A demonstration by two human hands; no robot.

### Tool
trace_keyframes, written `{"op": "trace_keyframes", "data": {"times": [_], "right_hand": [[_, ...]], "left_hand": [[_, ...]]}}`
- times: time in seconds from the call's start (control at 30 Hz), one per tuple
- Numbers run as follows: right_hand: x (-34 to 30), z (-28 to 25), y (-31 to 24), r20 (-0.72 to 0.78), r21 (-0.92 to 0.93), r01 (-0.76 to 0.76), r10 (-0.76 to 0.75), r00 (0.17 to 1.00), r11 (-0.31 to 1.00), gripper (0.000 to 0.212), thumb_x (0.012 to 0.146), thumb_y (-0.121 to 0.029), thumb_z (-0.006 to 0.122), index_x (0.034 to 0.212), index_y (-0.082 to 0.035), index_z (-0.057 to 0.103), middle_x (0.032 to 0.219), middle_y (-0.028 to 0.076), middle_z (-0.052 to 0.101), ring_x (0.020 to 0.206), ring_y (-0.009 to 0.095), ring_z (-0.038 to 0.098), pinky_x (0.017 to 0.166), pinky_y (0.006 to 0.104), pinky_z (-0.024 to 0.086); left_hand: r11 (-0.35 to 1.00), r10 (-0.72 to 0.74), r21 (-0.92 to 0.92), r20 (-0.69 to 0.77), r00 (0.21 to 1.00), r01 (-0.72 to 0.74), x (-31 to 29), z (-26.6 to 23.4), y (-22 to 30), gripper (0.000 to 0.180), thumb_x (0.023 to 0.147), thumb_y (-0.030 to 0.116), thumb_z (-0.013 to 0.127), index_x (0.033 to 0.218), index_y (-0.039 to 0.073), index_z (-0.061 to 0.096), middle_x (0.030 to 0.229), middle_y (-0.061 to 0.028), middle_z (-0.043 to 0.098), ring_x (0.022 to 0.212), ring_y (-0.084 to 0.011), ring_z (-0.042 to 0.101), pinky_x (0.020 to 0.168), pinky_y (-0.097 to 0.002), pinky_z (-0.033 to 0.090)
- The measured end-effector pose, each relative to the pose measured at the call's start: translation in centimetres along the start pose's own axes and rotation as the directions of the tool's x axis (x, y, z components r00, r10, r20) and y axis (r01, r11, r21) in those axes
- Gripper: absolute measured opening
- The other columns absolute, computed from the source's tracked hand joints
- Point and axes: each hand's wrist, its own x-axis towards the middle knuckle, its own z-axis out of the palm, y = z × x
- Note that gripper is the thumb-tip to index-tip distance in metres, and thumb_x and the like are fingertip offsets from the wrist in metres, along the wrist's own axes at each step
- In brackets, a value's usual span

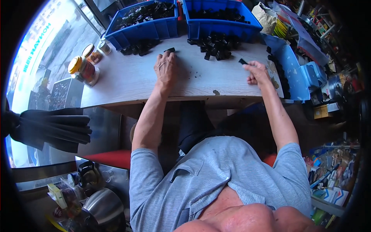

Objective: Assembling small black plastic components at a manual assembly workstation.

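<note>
Right hand (pixel 258 72), upper right of frame, pinches a small black piece (pixel 242 61) between thumb and finger. Left hand (pixel 165 66), upper center, fingers curled at a second black piece (pixel 170 50); can't tell if gripped. Probably best: light fingertip pinch, one at a time, clear of the loose pile (pixel 216 49). Pieces look hard, blocky, plastic-like; worktop (pixel 131 79) pale, wood-grained, edge chipped; blue bins (pixel 232 31) rigid, straight-walled.

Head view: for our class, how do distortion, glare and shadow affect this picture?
In the head view, the table shows a curved near edge; at left, the window looks washed out by glare; the black pieces heaped on the table blend into dark clumps; the picture's corners are black.
</note>
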Motion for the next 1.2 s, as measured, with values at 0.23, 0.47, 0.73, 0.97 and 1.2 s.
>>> {"op": "trace_keyframes", "data": {"times": [0.23,0.47,0.73,0.97,1.2], "right_hand": [[3.0,-4.7,0.9,-0.414,0.171,0.050,0.025,0.910,0.984,0.037,0.083,-0.023,0.082,0.113,-0.010,0.066,0.058,-0.001,0.050,0.049,0.015,0.060,0.051,0.0316,0.059],[3.1,0.2,-0.2,-0.163,0.082,0.059,-0.046,0.986,0.995,0.051,0.084,-0.022,0.080,0.131,-0.013,0.061,0.062,0.001,0.051,0.050,0.015,0.059,0.049,0.0306,0.056],[3.4,5.0,-2.8,0.052,-0.306,0.142,-0.133,0.990,0.941,0.051,0.085,-0.022,0.077,0.134,-0.017,0.062,0.068,0.006,0.059,0.046,0.011,0.055,0.041,0.0272,0.048],[4.5,4.8,-1.8,0.118,-0.407,0.213,-0.180,0.977,0.888,0.038,0.081,-0.020,0.078,0.116,-0.008,0.067,0.071,0.005,0.064,0.048,0.010,0.056,0.042,0.0261,0.048],[4.0,4.3,-0.5,0.119,-0.307,0.138,-0.106,0.987,0.942,0.022,0.082,-0.013,0.079,0.096,-0.006,0.064,0.067,0.001,0.058,0.047,0.008,0.053,0.040,0.0253,0.047]], "left_hand": [[1.000,0.019,-0.017,0.109,0.994,-0.017,0.5,-1.6,1.1,0.027,0.092,0.011,0.062,0.117,0.015,0.071,0.113,-0.0143,0.069,0.100,-0.0353,0.067,0.083,-0.0455,0.055],[0.985,0.140,-0.134,0.265,0.954,-0.107,1.0,-1.8,1.6,0.032,0.086,0.012,0.067,0.117,0.016,0.074,0.103,-0.0192,0.070,0.092,-0.0360,0.070,0.081,-0.0436,0.056],[0.827,0.058,-0.562,0.050,0.997,-0.020,-1.9,-1.5,4.3,0.040,0.087,0.005,0.065,0.125,0.014,0.069,0.104,-0.0139,0.067,0.090,-0.0318,0.068,0.081,-0.0400,0.055],[0.877,0.052,-0.478,-0.020,0.998,-0.055,-3.1,-2.0,4.3,0.021,0.088,0.007,0.069,0.108,0.009,0.071,0.101,-0.0123,0.071,0.094,-0.0328,0.069,0.084,-0.0408,0.054],[0.951,0.107,-0.292,0.007,0.994,-0.101,-3.5,-1.4,3.0,0.013,0.087,0.011,0.071,0.100,0.008,0.070,0.093,-0.0107,0.071,0.090,-0.0310,0.066,0.081,-0.0397,0.053]]}}
